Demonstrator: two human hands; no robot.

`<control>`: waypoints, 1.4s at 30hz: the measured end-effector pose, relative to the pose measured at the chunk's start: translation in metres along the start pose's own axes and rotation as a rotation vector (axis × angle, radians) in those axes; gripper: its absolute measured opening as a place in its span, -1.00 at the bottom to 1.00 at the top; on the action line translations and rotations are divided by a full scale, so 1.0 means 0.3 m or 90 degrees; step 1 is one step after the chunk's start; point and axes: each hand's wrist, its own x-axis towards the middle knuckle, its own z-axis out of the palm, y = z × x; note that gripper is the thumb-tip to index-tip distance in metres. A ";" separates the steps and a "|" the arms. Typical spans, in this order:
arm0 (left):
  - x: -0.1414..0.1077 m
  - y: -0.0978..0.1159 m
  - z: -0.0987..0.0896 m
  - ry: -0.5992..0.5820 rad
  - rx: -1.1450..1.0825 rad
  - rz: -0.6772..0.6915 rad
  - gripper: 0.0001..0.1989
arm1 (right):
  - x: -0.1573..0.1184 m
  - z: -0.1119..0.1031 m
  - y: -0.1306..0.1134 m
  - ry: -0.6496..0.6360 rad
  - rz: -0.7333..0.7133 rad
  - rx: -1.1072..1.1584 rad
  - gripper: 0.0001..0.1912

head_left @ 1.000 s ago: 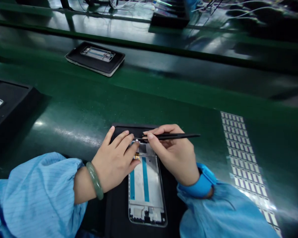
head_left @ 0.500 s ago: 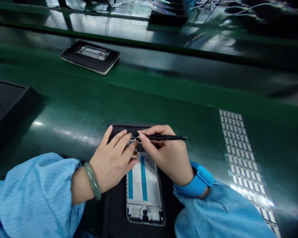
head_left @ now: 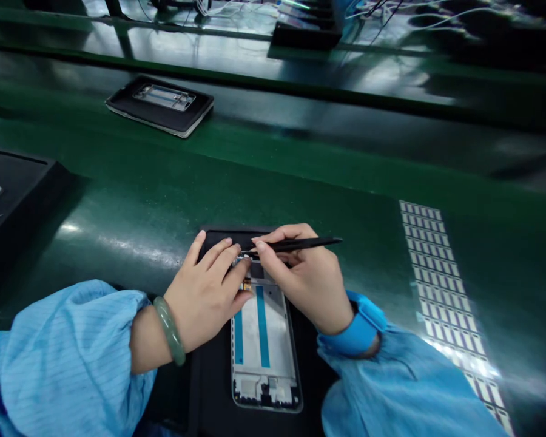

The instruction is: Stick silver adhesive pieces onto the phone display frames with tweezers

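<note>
Right hand [head_left: 304, 282] holds black tweezers [head_left: 300, 244] over phone frame [head_left: 264, 340]

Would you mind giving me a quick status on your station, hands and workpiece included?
Right hand holding black tweezers, tips at the top of the phone frame. Left hand partly covering that end. Frame in a black tray.

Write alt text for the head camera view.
Two bare hands work over a phone frame in a black tray on a green bench: the right hand holds black tweezers at the frame's top end, the left hand rests on it.
</note>
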 end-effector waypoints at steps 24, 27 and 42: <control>-0.002 -0.002 0.002 0.000 0.002 -0.001 -0.65 | -0.006 0.007 -0.013 0.041 -0.084 -0.143 -0.89; -0.002 -0.004 0.003 0.000 0.001 0.002 -0.63 | -0.010 0.012 -0.011 0.030 -0.155 -0.197 -0.89; 0.002 -0.002 -0.001 -0.002 -0.004 -0.001 -0.64 | -0.006 -0.012 0.009 -0.024 -0.012 0.016 -0.89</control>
